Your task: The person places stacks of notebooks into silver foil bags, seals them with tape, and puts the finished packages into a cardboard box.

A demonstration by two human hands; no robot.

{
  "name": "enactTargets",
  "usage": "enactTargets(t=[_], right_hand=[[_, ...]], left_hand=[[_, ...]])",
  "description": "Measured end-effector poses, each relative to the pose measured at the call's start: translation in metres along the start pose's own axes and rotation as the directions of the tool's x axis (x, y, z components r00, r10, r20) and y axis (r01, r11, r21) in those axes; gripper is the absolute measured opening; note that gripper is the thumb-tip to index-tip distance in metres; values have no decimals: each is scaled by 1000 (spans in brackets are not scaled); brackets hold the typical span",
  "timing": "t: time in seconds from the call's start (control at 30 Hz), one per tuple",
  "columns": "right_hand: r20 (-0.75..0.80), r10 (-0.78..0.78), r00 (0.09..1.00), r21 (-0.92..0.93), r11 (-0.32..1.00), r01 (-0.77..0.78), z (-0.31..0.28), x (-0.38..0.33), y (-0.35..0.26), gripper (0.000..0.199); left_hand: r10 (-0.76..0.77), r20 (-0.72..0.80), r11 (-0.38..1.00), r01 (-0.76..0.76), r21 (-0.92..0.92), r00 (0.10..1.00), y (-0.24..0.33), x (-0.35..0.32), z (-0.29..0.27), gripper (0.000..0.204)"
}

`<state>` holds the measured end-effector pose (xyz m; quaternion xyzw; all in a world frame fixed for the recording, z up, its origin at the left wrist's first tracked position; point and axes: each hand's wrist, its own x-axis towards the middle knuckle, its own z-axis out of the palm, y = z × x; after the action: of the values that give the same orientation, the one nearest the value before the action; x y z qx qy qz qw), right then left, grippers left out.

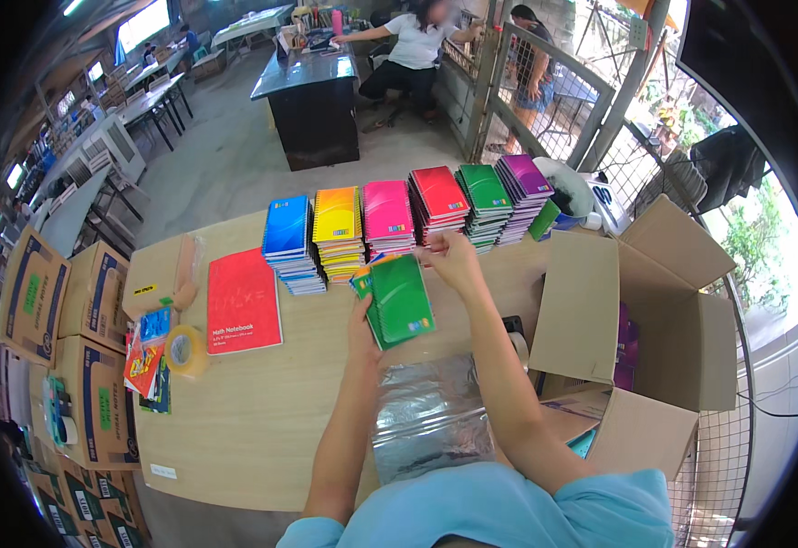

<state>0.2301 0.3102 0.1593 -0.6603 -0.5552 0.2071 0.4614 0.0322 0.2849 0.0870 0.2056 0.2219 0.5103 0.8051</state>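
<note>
My left hand (362, 331) grips a small bundle of spiral notebooks by its left side, with a green notebook (401, 301) on top and yellow and blue edges peeking out beneath. At the bundle's upper right corner is my right hand (452, 260), its fingers bent and slightly apart, with no notebook seen in them. It lies just in front of the red notebook stack (438, 192). In the same row stand stacks of blue (288, 226), yellow (338, 215), pink (387, 208), green (487, 189) and purple (524, 176) notebooks.
A large red notebook (245, 301) lies on the table (262, 411), with a tape roll (185, 351) to its left. Clear plastic packaging (431, 420) is below my hands. An open carton (577, 306) stands right; closed cartons (98, 393) are stacked left. Two people are beyond the table.
</note>
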Motion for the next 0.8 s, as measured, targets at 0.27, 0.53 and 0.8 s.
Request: enactTargets(t=[0.27,0.53,0.8], right_hand=[[-410,-210,887,-412,911,25,54,69,-12,39],[-30,214,976,-511,836,-199,56,105,-27,41],[46,80,996,254,963,-89,14,76,-13,34]], left_hand=[[-185,-78,979,191,70,980,-33,-12,-12,42],[-49,-132,999,48,-7,990,-17,-16,-26,47],[-33,-82,999,33,1,996,5,-19,-26,56]])
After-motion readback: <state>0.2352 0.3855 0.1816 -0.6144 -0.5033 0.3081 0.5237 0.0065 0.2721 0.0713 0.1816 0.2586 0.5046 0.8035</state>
